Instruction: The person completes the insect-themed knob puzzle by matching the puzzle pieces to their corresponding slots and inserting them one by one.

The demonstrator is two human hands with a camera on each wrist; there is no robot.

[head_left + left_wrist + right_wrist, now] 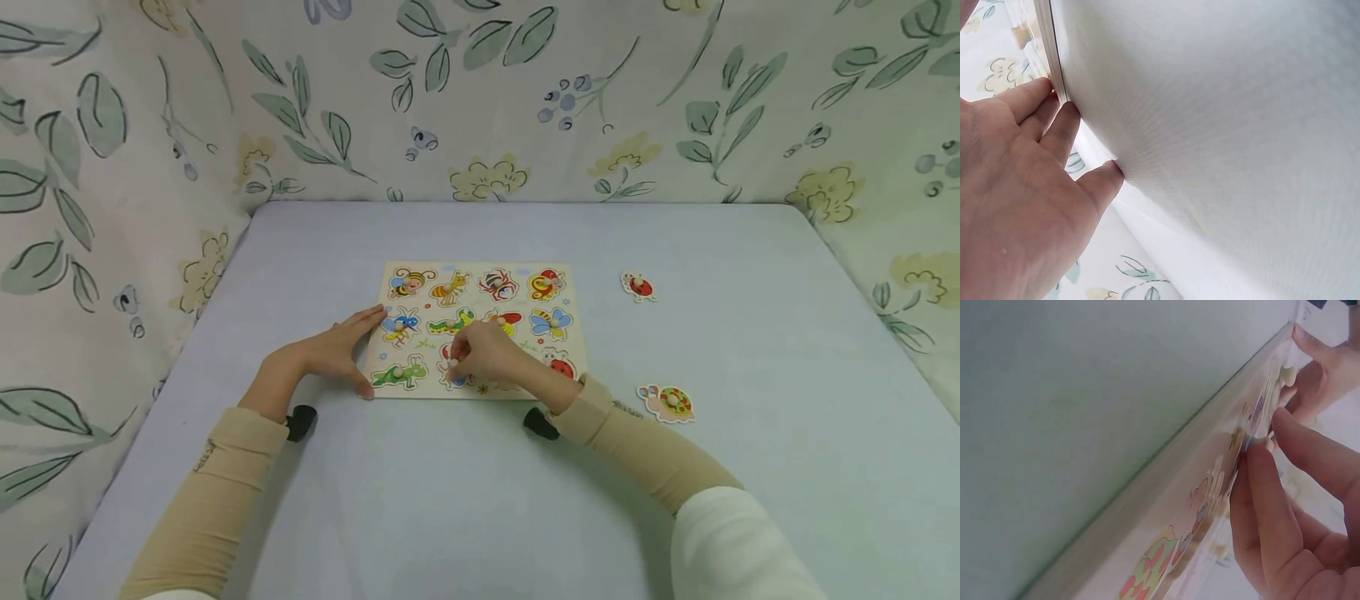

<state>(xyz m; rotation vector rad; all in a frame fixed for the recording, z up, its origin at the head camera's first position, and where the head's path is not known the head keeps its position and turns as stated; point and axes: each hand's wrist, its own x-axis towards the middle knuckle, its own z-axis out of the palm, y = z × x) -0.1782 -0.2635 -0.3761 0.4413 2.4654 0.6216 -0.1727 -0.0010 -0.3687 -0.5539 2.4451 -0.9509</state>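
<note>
A wooden insect puzzle board (480, 395) lies flat on the table. My left hand (335, 348) touches its left edge, fingers spread and thumb near the front corner; in the left wrist view, fingertips (1071, 109) meet the board's side (1047, 50). Over the front row, my right hand (491, 354) pinches a red and blue puzzle piece (444, 382) between thumb and fingers. This piece sits at or just over its place, mostly hidden by the hand. A green grasshopper piece (399, 372) with a knob lies to its left, a green caterpillar piece (448, 323) behind.
Two loose pieces lie right of the board: a ladybug (638, 287) farther back and a snail (667, 403) near the right forearm. A ladybug picture (559, 364) shows at the board's front right. Floral cloth (480, 100) hangs behind the pale table (420, 500).
</note>
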